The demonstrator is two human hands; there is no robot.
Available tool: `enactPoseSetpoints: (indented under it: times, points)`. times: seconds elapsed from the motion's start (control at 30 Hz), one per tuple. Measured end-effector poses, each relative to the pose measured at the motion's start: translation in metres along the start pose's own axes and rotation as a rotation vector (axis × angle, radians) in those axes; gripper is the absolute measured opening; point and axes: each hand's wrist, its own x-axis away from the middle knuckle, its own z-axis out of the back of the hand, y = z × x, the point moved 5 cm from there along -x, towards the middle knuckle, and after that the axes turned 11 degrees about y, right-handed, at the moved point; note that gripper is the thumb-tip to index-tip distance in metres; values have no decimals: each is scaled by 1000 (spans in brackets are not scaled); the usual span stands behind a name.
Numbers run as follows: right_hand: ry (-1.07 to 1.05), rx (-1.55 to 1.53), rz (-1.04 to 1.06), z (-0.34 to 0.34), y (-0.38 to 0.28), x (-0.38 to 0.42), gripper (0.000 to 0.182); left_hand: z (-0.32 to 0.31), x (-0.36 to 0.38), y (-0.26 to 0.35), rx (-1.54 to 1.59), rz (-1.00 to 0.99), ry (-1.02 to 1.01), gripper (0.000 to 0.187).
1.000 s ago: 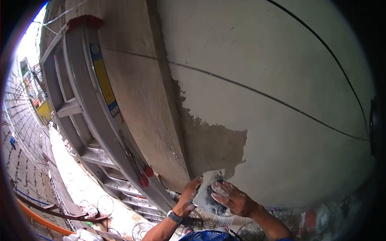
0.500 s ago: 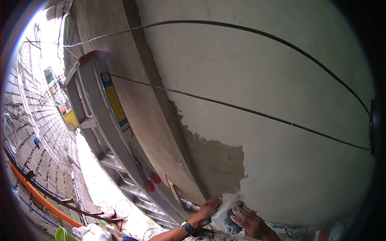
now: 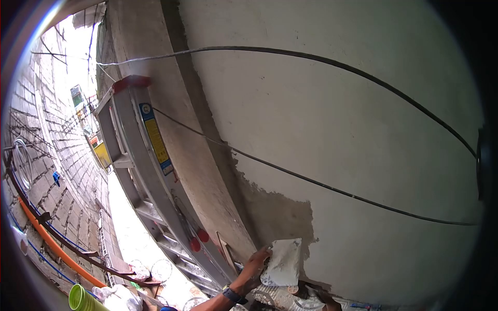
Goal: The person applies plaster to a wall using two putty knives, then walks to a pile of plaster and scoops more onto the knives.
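Note:
My left hand (image 3: pixel 254 270), wearing a dark watch at the wrist, grips the left edge of a flat, roughly rectangular plate (image 3: pixel 283 262) smeared with pale plaster. The plate is tilted up in front of the wall's lower part. My right hand (image 3: pixel 320 298) is just below and right of it, in shadow, with its fingers curled. A small round, wood-coloured end (image 3: pixel 293 290) shows beside those fingers; the rest of what they hold is hidden. Behind the plate, the pale coated wall (image 3: pixel 363 124) meets a darker grey patch (image 3: pixel 277 210) with a ragged edge.
An aluminium stepladder (image 3: pixel 148 166) stands at left against a grey concrete column (image 3: pixel 192 171). Two dark cables (image 3: pixel 311 58) cross in front of the wall. A lime-green bucket (image 3: pixel 83 299), white plastic bags (image 3: pixel 119 298) and an orange pipe (image 3: pixel 57 249) are at lower left, by a block wall (image 3: pixel 62 202).
My right hand has dropped down from the plate's face, which now shows more fully. My left hand has shifted slightly left and keeps hold of the plate. The view has tilted a little.

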Motion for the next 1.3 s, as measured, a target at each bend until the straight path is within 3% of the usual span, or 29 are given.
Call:
enactPoseSetpoints:
  times: [0.07,0.2,0.3,0.33,0.43,0.57,0.77,0.8,0.83,0.9,1.0,1.03,1.1,1.13,1.17,1.23,1.3]
  points:
    - [-69,-54,-383,-2,0,7,33,23,-23,-13,-57,-117,-4,36]
    - [305,-820,-563,-41,32,21,25,41,-23,-10,-202,-264,29,35]
    - [339,-1021,-886,-49,9,12,25,58,-34,-9,-192,-306,7,33]
    - [330,-978,-740,-53,3,6,30,55,-29,-4,-77,-259,-2,33]
    - [396,-1291,-860,-57,-39,-8,33,80,-46,6,-167,-349,-24,32]
    - [393,-1140,-773,-81,-41,-17,31,109,-43,36,-289,-402,-17,34]
    - [371,-891,-827,-163,-19,-18,27,188,-67,44,-295,-515,50,36]
    - [420,-1169,-970,-162,-92,-20,31,199,-68,46,-251,-511,44,36]
    - [385,-963,-836,-163,-109,-29,32,209,-68,46,-209,-508,38,36]
    - [357,-914,-607,-202,-61,-30,31,233,-80,37,-345,-576,88,37]
    - [359,-1098,-906,-215,-119,-27,30,262,-90,28,-506,-661,120,41]
    - [415,-1062,-863,-211,-147,-31,28,258,-76,42,-382,-615,104,37]
    - [365,-1244,-894,-229,-138,-26,23,236,-36,84,-140,-508,79,33]
    - [371,-935,-597,-235,-129,-26,18,239,-35,86,-188,-517,74,32]
    - [454,-1237,-816,-227,-167,-25,14,243,-34,86,-236,-526,68,32]
    - [368,-1130,-712,-218,-184,-23,26,248,-31,87,-291,-543,51,33]
    - [410,-1073,-667,-218,-198,-18,23,246,-27,90,-303,-563,33,36]
